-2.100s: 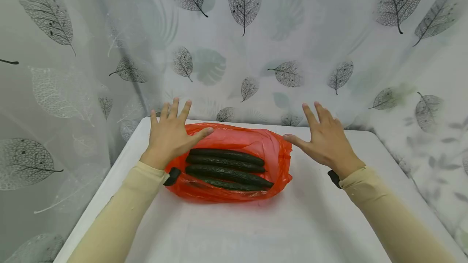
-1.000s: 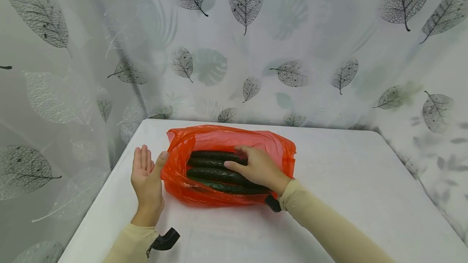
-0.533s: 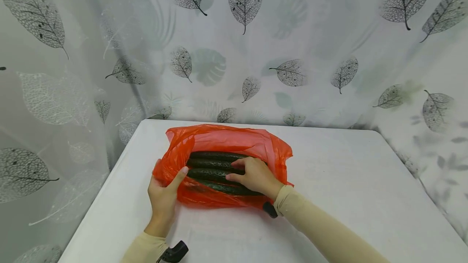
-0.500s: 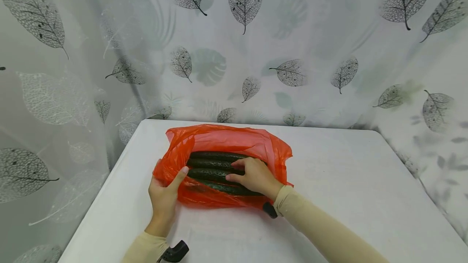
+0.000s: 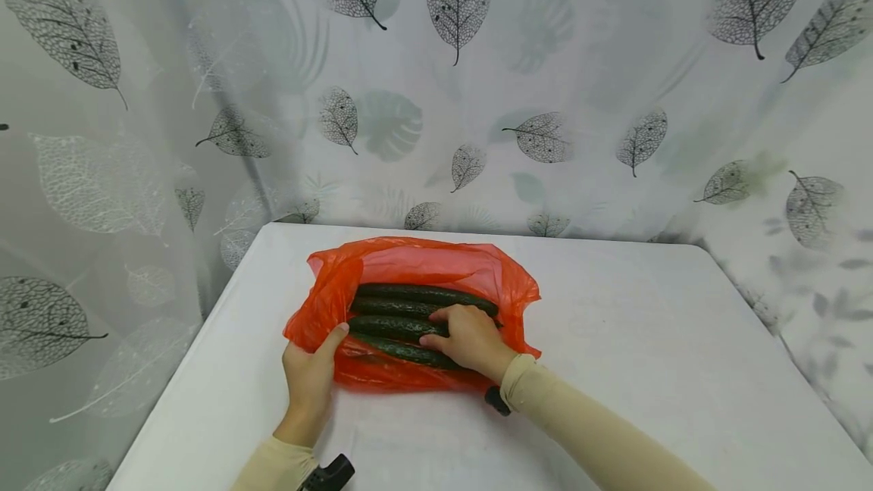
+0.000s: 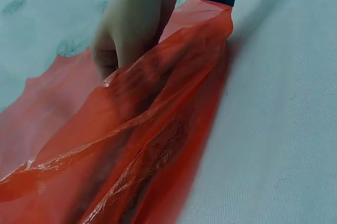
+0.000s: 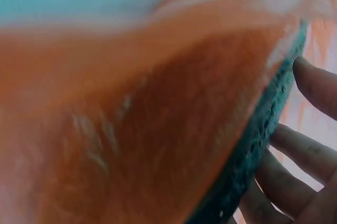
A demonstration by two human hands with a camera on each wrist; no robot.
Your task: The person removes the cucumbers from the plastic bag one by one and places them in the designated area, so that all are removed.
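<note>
Beige sleeves [image 5: 586, 415], black wrist cameras [image 5: 330, 473]

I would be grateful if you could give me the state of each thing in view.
Red bag: open, crumpled
Cucumbers: four visible, lying side by side in the bag
Left hand: gripping the bag's left edge
Right hand: fingers curled over a cucumber
White table: bearing the bag
Leaf-patterned sheet: hanging behind the table

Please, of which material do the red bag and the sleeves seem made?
Red bag: probably thin plastic film, glossy; it is see-through, with sharp, shiny creases.
Sleeves: likely soft fabric, matte; they follow the arms without shine; fibre unclear.
</note>
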